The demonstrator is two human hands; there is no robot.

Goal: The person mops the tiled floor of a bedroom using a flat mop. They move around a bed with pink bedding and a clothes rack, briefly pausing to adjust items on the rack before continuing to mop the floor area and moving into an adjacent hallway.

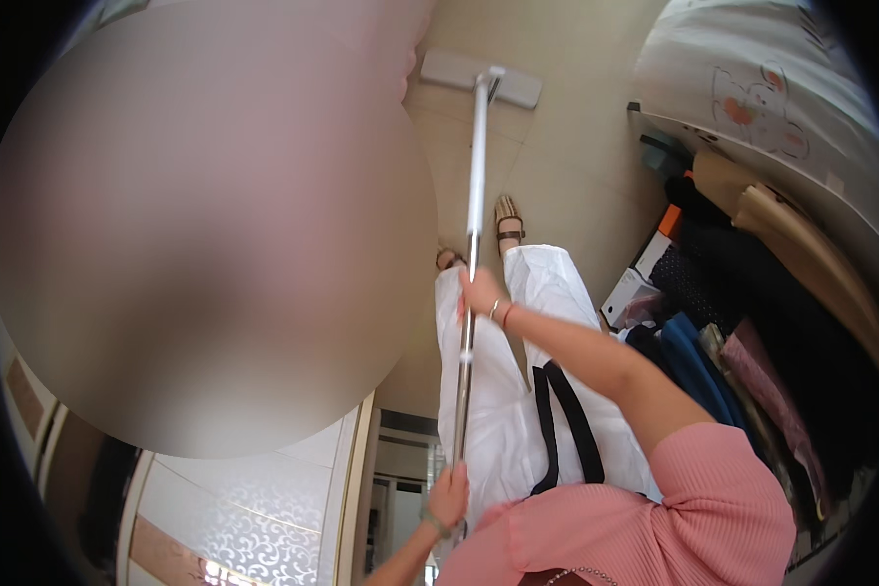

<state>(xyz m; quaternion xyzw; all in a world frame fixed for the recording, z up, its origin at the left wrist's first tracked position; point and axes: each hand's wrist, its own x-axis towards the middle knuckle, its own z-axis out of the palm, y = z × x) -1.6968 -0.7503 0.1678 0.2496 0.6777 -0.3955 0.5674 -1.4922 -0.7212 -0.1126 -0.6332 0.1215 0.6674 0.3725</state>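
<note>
We see a flat mop's long pole [477, 176] running forward from the person's waist, its pale head [462, 71] lying crosswise on the floor [581, 146] beyond the feet [509, 227]. The right hand [481, 293] curls its fingers closed around mid-pole, nearer the head; the left hand [447, 496] wraps the pole near its close end. Both hands are well apart from the head.

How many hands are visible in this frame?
2: the right hand midway along the mop pole, the left hand on it nearer the torso. The blurred area may hide others.
</note>
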